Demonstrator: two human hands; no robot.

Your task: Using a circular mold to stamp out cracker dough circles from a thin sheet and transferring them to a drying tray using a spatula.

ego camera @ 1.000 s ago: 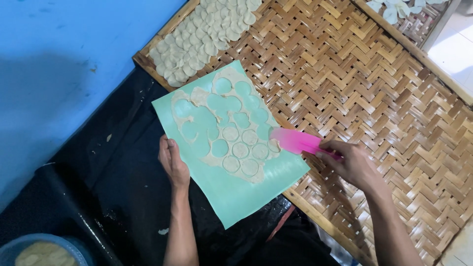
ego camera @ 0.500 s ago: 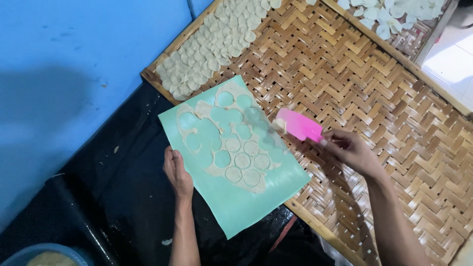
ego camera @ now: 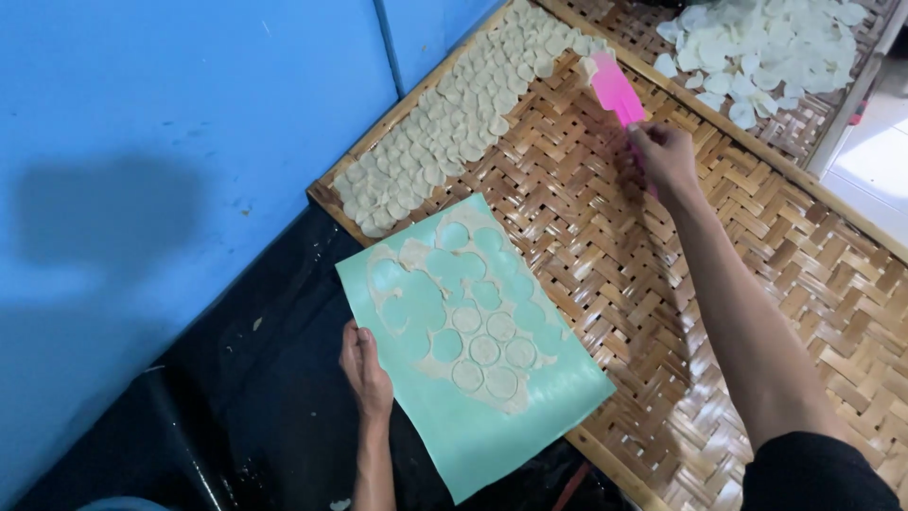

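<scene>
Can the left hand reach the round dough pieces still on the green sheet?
Probably yes: the left hand holds the green sheet's edge, the dough rounds lie nearby, and nothing lies between.

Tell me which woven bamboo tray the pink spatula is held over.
The nearer woven tray, which has overlapping pale dough rounds along its far-left edge. The right hand holds the pink spatula there. The far tray holds loose white pieces.

The person is wearing a black sleeve on the right arm; both hands, left hand (ego camera: 364,364) and right hand (ego camera: 665,156), are showing bare.
</scene>
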